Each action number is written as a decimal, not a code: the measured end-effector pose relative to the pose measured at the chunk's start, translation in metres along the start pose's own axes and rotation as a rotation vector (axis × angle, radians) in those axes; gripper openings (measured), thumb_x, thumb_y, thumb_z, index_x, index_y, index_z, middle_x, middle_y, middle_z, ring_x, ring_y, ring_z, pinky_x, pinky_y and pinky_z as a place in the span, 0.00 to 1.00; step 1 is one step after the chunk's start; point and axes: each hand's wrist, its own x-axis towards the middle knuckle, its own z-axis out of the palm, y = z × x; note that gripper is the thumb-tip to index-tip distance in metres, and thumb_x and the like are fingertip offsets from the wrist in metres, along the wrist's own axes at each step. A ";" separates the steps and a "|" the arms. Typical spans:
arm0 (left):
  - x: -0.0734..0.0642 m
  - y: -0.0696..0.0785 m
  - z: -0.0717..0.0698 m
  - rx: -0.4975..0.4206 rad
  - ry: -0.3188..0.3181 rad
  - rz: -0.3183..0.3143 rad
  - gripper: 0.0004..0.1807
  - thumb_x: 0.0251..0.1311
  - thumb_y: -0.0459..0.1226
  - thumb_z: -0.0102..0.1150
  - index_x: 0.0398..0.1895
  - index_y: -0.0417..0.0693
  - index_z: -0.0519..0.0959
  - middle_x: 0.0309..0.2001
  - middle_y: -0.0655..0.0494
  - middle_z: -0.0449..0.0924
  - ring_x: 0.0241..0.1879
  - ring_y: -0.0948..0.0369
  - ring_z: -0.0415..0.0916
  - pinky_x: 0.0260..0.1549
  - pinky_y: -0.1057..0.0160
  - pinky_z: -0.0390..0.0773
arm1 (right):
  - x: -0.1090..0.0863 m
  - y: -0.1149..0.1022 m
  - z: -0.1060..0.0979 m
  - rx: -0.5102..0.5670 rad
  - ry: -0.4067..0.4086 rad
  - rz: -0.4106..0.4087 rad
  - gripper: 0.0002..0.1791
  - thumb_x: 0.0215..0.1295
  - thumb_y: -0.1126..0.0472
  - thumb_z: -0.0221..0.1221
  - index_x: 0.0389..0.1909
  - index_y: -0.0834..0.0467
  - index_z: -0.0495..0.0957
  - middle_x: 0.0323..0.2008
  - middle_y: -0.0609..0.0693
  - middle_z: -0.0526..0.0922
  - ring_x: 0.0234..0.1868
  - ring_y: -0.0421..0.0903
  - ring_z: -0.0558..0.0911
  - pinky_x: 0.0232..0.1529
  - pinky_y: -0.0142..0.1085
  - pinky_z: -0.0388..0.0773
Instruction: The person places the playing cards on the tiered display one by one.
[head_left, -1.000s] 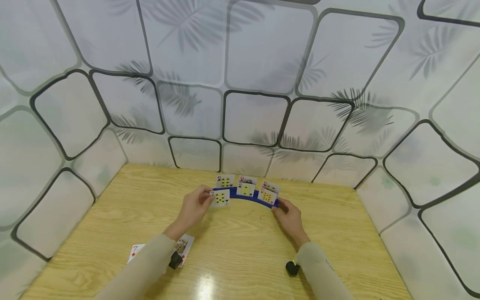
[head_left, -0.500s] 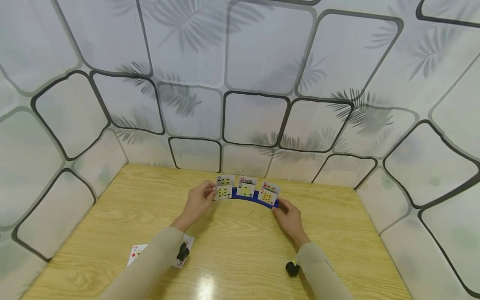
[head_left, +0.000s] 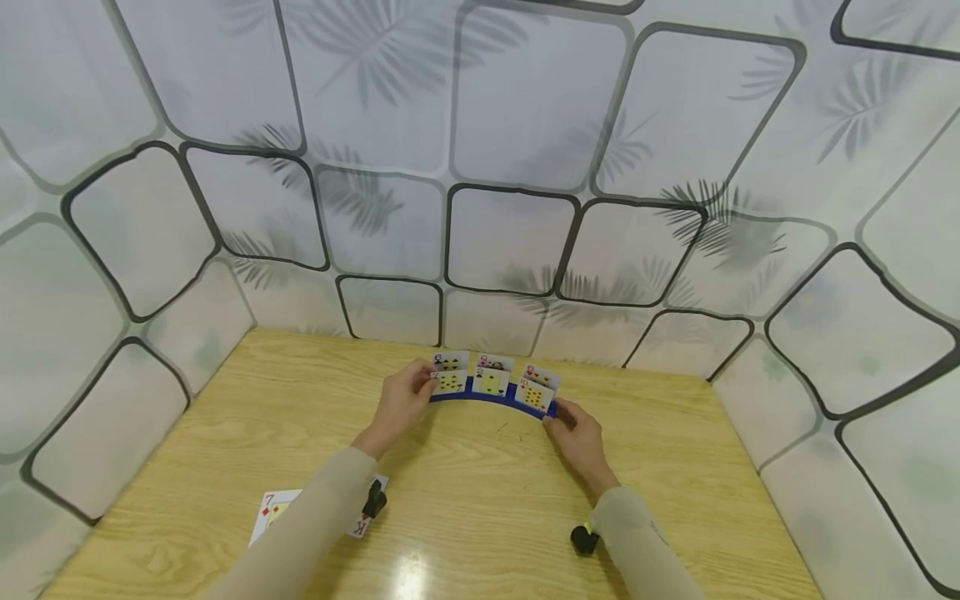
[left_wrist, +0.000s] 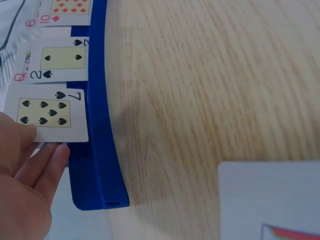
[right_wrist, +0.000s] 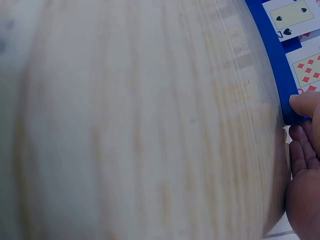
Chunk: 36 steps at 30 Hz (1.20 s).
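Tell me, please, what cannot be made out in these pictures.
Head view: the left sleeve hides much of the king.
Left wrist view: the left hand hides one corner of the seven of spades.
Left wrist view: frame edges cut off a lying card, rank unseen.
Right wrist view: the right edge cuts off part of the right hand.

So there's a pale backdrop (head_left: 510, 242) filling the top and both sides of the frame, all dark rounded outlines and grey leaf prints (head_left: 697, 204). Light wood-grain table (head_left: 480, 475) across the lower half, bright glare (head_left: 410, 573) bottom centre.
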 end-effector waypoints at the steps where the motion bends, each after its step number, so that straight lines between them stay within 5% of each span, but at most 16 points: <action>1: 0.000 0.000 0.001 0.003 0.003 0.003 0.06 0.69 0.26 0.65 0.46 0.39 0.82 0.42 0.41 0.90 0.43 0.46 0.90 0.40 0.53 0.91 | 0.000 0.000 0.000 0.000 0.000 0.001 0.28 0.71 0.64 0.66 0.69 0.67 0.75 0.61 0.68 0.83 0.64 0.64 0.82 0.68 0.56 0.79; 36: 0.004 -0.006 0.008 0.053 -0.036 -0.024 0.07 0.68 0.27 0.66 0.46 0.40 0.81 0.44 0.40 0.90 0.46 0.46 0.90 0.45 0.51 0.90 | 0.001 0.002 0.001 -0.002 0.008 -0.010 0.27 0.71 0.65 0.66 0.68 0.67 0.76 0.57 0.67 0.85 0.61 0.63 0.83 0.66 0.57 0.79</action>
